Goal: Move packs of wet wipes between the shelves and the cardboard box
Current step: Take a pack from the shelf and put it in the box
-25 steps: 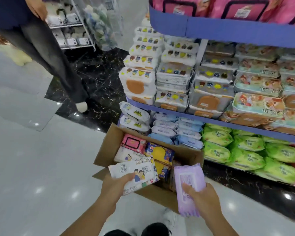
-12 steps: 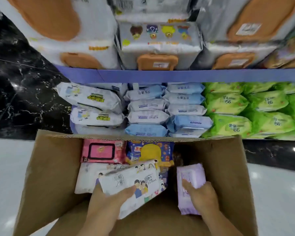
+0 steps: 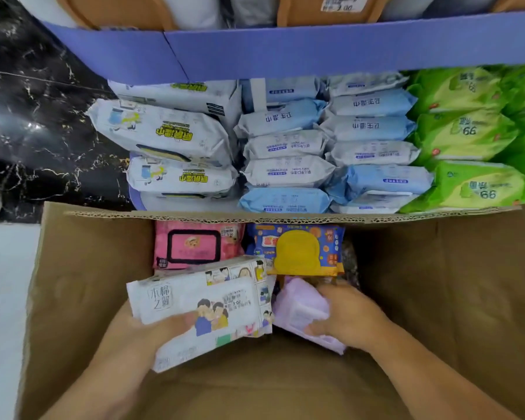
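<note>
An open cardboard box [image 3: 437, 283] fills the lower view, right in front of the bottom shelf. My left hand [image 3: 140, 334] grips a white pack with cartoon people [image 3: 203, 304] inside the box, thumb on its printed face. My right hand [image 3: 349, 316] holds a lilac pack [image 3: 297, 307] low in the box, beside the white one. A pink pack [image 3: 194, 245] and a blue pack with a yellow lid [image 3: 297, 250] lie at the box's far wall.
The bottom shelf behind the box is stacked with white-and-yellow packs [image 3: 164, 137], pale blue and grey packs [image 3: 331, 147] and green packs [image 3: 473, 140]. A purple shelf edge [image 3: 285, 47] overhangs them. Black marble floor [image 3: 28, 116] lies to the left.
The view closed in on the box. Both hands went down into it with their packs; the lilac pack tipped and sank beside the blue one.
</note>
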Demonstrator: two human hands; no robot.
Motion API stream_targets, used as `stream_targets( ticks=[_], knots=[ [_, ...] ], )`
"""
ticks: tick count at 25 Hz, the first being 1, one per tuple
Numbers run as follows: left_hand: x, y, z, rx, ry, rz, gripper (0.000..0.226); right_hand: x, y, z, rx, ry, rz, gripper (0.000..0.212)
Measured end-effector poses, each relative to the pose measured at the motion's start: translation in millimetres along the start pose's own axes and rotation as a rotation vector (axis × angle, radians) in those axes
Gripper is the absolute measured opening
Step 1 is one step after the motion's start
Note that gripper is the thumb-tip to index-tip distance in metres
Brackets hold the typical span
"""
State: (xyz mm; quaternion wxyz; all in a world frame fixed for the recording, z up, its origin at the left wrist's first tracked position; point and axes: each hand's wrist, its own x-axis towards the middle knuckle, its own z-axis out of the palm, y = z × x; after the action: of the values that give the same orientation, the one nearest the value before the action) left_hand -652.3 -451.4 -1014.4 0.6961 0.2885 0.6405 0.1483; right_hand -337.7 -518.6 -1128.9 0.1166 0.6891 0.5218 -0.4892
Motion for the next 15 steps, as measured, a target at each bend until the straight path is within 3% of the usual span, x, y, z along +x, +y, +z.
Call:
stream_targets(
  ticks=[2, 3, 5, 6, 8, 11, 13, 15],
  knots=[
    [2, 0, 10, -0.018, -0.031, -0.022, 0.108, 3, -10, 18, -0.064, 0.213, 0.059, 0.09],
    [4, -3, 10, -0.031, -0.02, -0.028, 0.104, 1, -13, 27, -0.017, 0.311, 0.18, 0.1],
    [6, -6, 12, -0.049, -0.013, -0.021, 0.09, -3, -11, 48, 0.44, 0.385, 0.504, 0.102],
    [7, -6, 13, -0.056, -0.02, -0.023, 0.087, -4, -11, 55, 0.649, 0.362, 0.552, 0.085],
    [9, -5, 16, -0.044, -0.034, -0.025, 0.086, -2, -11, 63, 0.685, 0.304, 0.44, 0.055],
    [11, -4, 23, -0.022, -0.029, -0.009, 0.085, -9, -17, 57, 0.735, 0.251, 0.33, 0.034],
    [10, -1, 32, -0.017, -0.037, -0.008, 0.076, -24, -12, 49, 0.852, 0.264, 0.312, 0.022],
    [5, 2, 43, 0.008, -0.069, -0.014, 0.065, -49, -5, 35, 0.97, 0.362, 0.424, 0.021]
  ],
)
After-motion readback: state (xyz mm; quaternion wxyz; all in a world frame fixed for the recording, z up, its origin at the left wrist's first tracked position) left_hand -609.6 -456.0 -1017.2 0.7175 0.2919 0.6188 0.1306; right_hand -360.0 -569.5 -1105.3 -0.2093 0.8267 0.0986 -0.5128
